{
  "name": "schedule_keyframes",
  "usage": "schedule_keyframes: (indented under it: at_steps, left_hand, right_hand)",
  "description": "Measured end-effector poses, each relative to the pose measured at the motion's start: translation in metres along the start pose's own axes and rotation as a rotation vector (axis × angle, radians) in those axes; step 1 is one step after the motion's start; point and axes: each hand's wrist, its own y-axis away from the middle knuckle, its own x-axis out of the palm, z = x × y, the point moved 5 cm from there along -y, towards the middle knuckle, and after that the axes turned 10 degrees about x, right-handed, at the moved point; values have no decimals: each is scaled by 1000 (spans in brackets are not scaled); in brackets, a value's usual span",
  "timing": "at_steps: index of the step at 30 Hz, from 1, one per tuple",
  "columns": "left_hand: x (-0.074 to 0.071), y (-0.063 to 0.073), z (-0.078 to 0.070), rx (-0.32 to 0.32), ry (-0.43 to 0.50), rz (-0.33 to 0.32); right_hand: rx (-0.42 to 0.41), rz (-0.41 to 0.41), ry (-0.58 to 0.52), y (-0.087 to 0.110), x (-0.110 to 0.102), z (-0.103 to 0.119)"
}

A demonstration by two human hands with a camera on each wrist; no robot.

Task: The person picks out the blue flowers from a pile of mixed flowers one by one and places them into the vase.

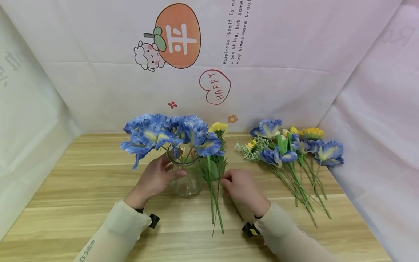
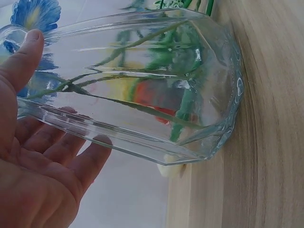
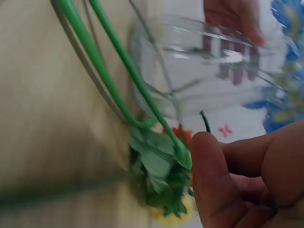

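Observation:
A clear glass vase [image 1: 188, 183] stands on the table with blue irises [image 1: 154, 133] spreading over its mouth; their stems [image 2: 128, 76] show through the glass. My left hand [image 1: 157, 176] grips the vase near its rim, thumb in front and fingers around the far side. To the right of the vase, my right hand [image 1: 243, 189] pinches a thin dark green stem [image 3: 205, 121] between thumb and fingers; its bloom cannot be made out. Beside the vase lie green stems [image 1: 216, 207], a yellow flower [image 1: 218, 127], leaves [image 3: 159, 159] and an orange-red flower [image 3: 180, 134].
On the right of the wooden table [image 1: 72, 207] lies a loose pile of artificial flowers, with blue irises [image 1: 327, 153], a yellow daisy-like bloom [image 1: 312, 133] and pale green sprigs [image 1: 253, 149]. A printed white cloth [image 1: 108, 91] hangs behind the table.

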Motion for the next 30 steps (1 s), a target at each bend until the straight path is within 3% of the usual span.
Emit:
schedule_keyframes:
  at_steps: [8, 16, 22, 30]
  left_hand:
    - [0, -1, 1, 22, 19, 3]
    - [-1, 0, 1, 22, 14, -6]
    - [-1, 0, 2, 18, 23, -9]
    - [0, 0, 3, 29, 34, -9]
  right_hand:
    - [-50, 62, 78, 1, 19, 10]
    - [-4, 82, 231, 1, 22, 5]
    - [-9, 99, 264, 3, 22, 2]
    - [-35, 115, 398, 4, 19, 0]
